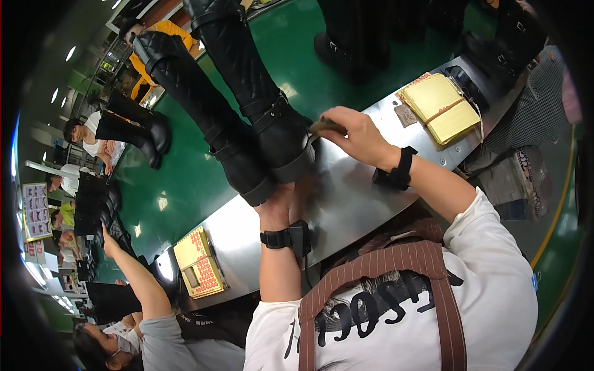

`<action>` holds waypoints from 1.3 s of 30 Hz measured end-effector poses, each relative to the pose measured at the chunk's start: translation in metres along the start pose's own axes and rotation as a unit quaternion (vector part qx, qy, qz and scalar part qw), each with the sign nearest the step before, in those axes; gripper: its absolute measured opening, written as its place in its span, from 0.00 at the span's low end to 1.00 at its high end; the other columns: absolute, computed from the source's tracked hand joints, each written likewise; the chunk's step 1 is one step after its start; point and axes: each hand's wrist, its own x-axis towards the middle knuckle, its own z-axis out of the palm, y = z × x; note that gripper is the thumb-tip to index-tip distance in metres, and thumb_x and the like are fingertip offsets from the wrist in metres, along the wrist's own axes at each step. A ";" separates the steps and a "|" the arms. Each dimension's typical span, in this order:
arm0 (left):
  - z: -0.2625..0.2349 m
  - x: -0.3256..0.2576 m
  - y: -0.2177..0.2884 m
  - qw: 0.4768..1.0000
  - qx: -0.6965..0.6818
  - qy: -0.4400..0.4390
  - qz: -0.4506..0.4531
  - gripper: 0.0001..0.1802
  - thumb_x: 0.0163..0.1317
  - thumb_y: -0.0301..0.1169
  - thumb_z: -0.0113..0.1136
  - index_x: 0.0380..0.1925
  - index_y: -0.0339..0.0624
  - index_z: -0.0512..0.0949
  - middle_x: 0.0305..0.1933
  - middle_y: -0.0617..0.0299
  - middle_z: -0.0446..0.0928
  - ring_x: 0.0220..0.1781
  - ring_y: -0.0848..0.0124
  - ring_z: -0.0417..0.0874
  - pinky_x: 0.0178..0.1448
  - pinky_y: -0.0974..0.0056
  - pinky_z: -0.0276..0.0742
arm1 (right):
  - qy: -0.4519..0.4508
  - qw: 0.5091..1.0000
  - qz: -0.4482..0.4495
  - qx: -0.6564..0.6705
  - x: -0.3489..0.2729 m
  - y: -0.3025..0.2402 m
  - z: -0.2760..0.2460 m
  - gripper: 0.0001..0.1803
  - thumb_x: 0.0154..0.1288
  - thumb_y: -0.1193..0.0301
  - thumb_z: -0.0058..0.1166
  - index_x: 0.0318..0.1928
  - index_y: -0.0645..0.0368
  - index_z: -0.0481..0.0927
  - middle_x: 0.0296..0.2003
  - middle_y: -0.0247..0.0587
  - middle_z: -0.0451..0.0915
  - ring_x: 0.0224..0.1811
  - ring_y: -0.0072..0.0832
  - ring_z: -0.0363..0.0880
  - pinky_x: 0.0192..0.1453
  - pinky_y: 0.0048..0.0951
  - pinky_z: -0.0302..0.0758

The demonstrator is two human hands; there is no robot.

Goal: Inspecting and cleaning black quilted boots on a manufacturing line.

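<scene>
A pair of tall black boots with quilted shafts and buckled straps is before me: the left boot [238, 167] and the right boot [272, 127]. My left hand [278, 203] reaches to the undersides of the boots and grips the right boot near its sole; its fingers are mostly hidden. In my right hand [357, 133] is a small brown block [329, 127], pinched between thumb and fingers. The block is close against the sole edge of the right boot. Whether it touches cannot be made out.
A metal ledge [241, 266] runs along the green work surface [185, 185]. Yellow card stacks [440, 110] lie at right, and a yellow sheet with red stickers [199, 264] at left. More black boots [133, 130] stand around. A co-worker's arm [139, 272] reaches in at left.
</scene>
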 end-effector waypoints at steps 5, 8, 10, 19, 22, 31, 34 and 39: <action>0.004 0.000 -0.003 0.999 -0.001 0.033 0.025 0.27 0.65 0.51 0.51 0.57 0.44 0.72 0.58 0.56 0.76 0.58 0.58 0.78 0.56 0.48 0.80 | 0.043 0.994 -0.061 0.085 0.004 -0.016 0.013 0.14 0.59 0.69 0.61 0.44 0.60 0.77 0.33 0.46 0.79 0.36 0.44 0.79 0.39 0.34 0.75; 0.002 0.001 -0.002 0.999 -0.034 -0.006 0.016 0.27 0.65 0.51 0.51 0.56 0.44 0.72 0.58 0.55 0.76 0.58 0.58 0.78 0.56 0.47 0.79 | 0.018 0.996 0.007 0.082 0.007 -0.021 0.011 0.12 0.59 0.71 0.61 0.42 0.60 0.77 0.32 0.45 0.78 0.35 0.43 0.78 0.37 0.33 0.75; -0.002 0.000 -0.001 1.000 0.003 -0.013 0.024 0.28 0.64 0.51 0.52 0.56 0.43 0.72 0.58 0.55 0.76 0.57 0.58 0.78 0.55 0.48 0.80 | 0.031 0.997 -0.048 0.047 0.014 -0.018 0.004 0.11 0.59 0.71 0.61 0.41 0.60 0.77 0.32 0.45 0.78 0.34 0.43 0.78 0.37 0.33 0.75; -0.005 0.000 0.001 0.999 -0.025 -0.020 0.016 0.27 0.64 0.50 0.53 0.56 0.43 0.72 0.59 0.55 0.75 0.59 0.57 0.77 0.57 0.48 0.79 | 0.061 0.993 -0.025 0.101 0.008 -0.015 0.022 0.12 0.58 0.72 0.61 0.42 0.60 0.77 0.34 0.44 0.78 0.35 0.42 0.79 0.38 0.34 0.76; -0.001 0.000 0.000 0.999 -0.007 0.018 0.028 0.28 0.64 0.50 0.53 0.56 0.42 0.72 0.60 0.54 0.74 0.60 0.56 0.76 0.58 0.49 0.78 | 0.040 0.998 -0.019 0.047 0.008 -0.005 0.014 0.13 0.57 0.72 0.62 0.43 0.60 0.78 0.34 0.44 0.79 0.35 0.42 0.79 0.40 0.34 0.76; -0.007 0.002 0.001 0.998 -0.026 0.041 0.046 0.28 0.63 0.50 0.54 0.56 0.43 0.72 0.60 0.54 0.73 0.60 0.56 0.76 0.57 0.51 0.78 | 0.002 0.994 0.042 0.104 0.009 -0.009 0.023 0.14 0.60 0.70 0.61 0.43 0.63 0.76 0.35 0.45 0.80 0.36 0.34 0.81 0.39 0.29 0.76; -0.011 0.002 0.004 0.998 -0.020 0.028 0.047 0.28 0.63 0.50 0.54 0.56 0.42 0.72 0.60 0.54 0.73 0.60 0.55 0.75 0.57 0.50 0.79 | 0.007 1.000 0.002 0.016 0.016 -0.007 0.013 0.13 0.60 0.70 0.62 0.42 0.64 0.77 0.34 0.45 0.79 0.35 0.35 0.81 0.39 0.30 0.76; -0.013 0.003 0.007 0.998 -0.048 0.024 0.024 0.29 0.62 0.49 0.55 0.56 0.42 0.72 0.61 0.54 0.73 0.60 0.55 0.75 0.57 0.48 0.78 | 0.062 0.989 -0.040 0.130 0.020 -0.007 0.021 0.12 0.59 0.69 0.61 0.41 0.61 0.77 0.34 0.47 0.79 0.35 0.44 0.78 0.39 0.33 0.75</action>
